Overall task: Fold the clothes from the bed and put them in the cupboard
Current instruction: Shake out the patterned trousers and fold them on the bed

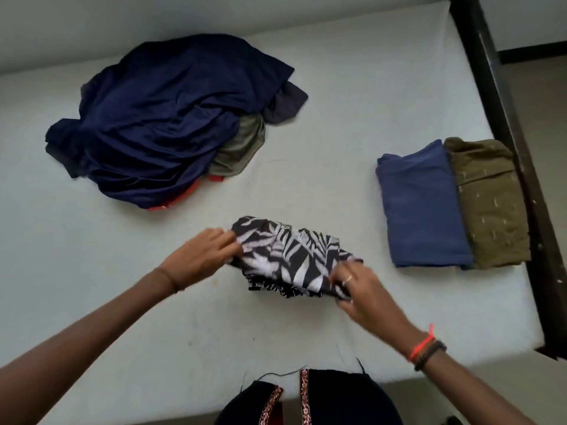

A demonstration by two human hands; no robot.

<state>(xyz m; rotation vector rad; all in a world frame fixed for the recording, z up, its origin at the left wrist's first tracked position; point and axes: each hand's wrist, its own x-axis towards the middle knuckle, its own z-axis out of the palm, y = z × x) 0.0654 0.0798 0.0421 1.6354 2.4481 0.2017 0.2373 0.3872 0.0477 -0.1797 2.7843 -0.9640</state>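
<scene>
- The person stands at the near edge of the bed (368, 102), both bare forearms reaching out over the pale mattress.
- Between the hands lies a black garment with a white leaf print (294, 262), partly folded into a short, thick bundle that rests on the mattress close to the person.
- The left hand (202, 256) pinches the left end of the leaf-print garment, with the fingers curled onto the cloth; a thin dark band (171, 280) sits on that wrist.
- The right hand (365, 289) grips the right end, its fingers bent over the edge of the fabric and tucked under it. It wears a ring (348, 280), and the wrist carries an orange thread and dark bracelets (425, 348).
- Farther back and to the left sits a loose heap of unfolded clothes (165, 124). A navy piece covers most of it, with a grey-green piece (242, 148), an orange edge (187, 194) and a dusky purple corner (288, 102) showing from beneath.
- To the right, near the dark bed frame (497, 96), two folded pieces lie side by side and touching: a blue folded garment (423, 210) and an olive folded garment (491, 204) with small pale marks.
- At the bottom edge I see the person's own dark clothing with patterned trim (306, 400).
</scene>
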